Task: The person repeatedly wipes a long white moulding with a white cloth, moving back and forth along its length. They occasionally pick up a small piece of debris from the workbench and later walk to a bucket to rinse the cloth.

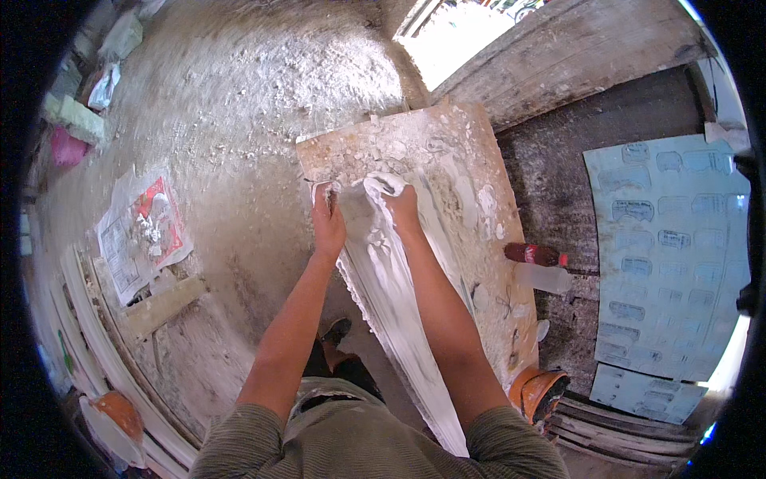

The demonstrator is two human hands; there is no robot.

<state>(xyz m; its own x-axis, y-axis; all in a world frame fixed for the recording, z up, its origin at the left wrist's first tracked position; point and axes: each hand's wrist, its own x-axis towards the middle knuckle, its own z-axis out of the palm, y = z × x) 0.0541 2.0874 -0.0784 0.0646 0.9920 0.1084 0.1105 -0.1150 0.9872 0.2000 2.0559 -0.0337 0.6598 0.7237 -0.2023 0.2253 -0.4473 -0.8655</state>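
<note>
A long white plaster strip [399, 327] runs along the near left edge of the worktable, its ridged side toward me. My right hand [404, 211] is closed on a soft, wet-looking white piece [381, 185] that loops out from its fingers over the strip's far end; cloth or fibre, I cannot tell. My left hand [327, 227] is by the table's left edge, its fingers bent together around whitish, plaster-smeared material that they mostly hide. Wet plaster smears lie between both hands.
The plaster-spattered table [495, 184] carries a dark red drink bottle [531, 254] and a clear bottle [550, 278] at its right edge. Orange buckets [538, 391] stand near right. Left on the floor are a printed sack [148, 231] and long white lengths [104, 335].
</note>
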